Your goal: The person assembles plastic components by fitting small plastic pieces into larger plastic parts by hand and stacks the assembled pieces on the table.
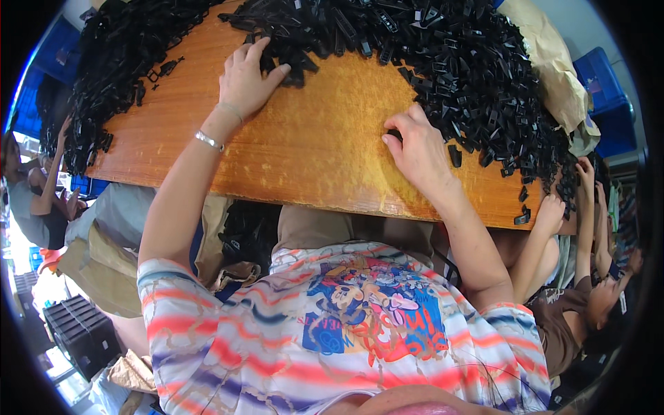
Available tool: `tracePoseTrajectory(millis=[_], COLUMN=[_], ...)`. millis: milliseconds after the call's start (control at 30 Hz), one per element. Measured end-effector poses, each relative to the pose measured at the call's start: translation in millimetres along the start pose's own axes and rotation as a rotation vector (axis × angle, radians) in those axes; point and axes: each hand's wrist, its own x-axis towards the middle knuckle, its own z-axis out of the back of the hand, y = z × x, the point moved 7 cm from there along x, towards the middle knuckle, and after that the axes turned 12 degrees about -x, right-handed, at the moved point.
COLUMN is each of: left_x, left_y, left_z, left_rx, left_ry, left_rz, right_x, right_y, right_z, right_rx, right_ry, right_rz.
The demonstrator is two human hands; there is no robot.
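Note:
My left hand (247,81) reaches to the near edge of a big heap of small black plastic parts (346,28). Its fingers and thumb are spread, with loose black parts (296,69) between and just beyond them. A silver bracelet is on that wrist. Further right, my right hand (420,149) is closed in a pinch over the bare wood, beside the heap's right arm. A small black plastic part (394,133) shows between its thumb and fingers; most of it is hidden. One loose black part (454,155) lies just right of that hand.
The wooden table (311,145) has its front edge close to my lap. Brown paper (543,55) and a blue crate (605,100) stand at the far right. Other people's hands (550,216) work at the right end; another person (41,187) sits left. A black crate (83,335) is lower left.

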Motion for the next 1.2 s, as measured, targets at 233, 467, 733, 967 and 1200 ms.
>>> tracePoseTrajectory(millis=[233, 467, 733, 967, 1200], left_x=[-75.5, -97.4, -112.0, -128.4, -142.8], left_y=[-74.3, -72.1, -94.6, -108.2, -89.9], left_z=[18.5, 39.1, 39.0, 39.2, 46.8], left_rx=[-0.185, -0.478, -0.247, -0.236, -0.265], left_ry=[0.046, 0.071, 0.19, 0.232, 0.106], left_rz=[-0.199, -0.151, -0.397, -0.324, -0.229], right_x=[-0.8, -12.8, -32.0, -45.3, -19.5], right_y=[16.4, 26.5, 19.3, 20.2, 49.2], right_z=[-3.9, -17.2, -18.0, -2.4, 3.5], right_rx=[0.341, 0.762, 0.713, 0.352, 0.219], right_ry=[-0.087, -0.089, -0.163, -0.121, 0.036], right_rz=[0.028, -0.109, -0.054, 0.127, 0.13])
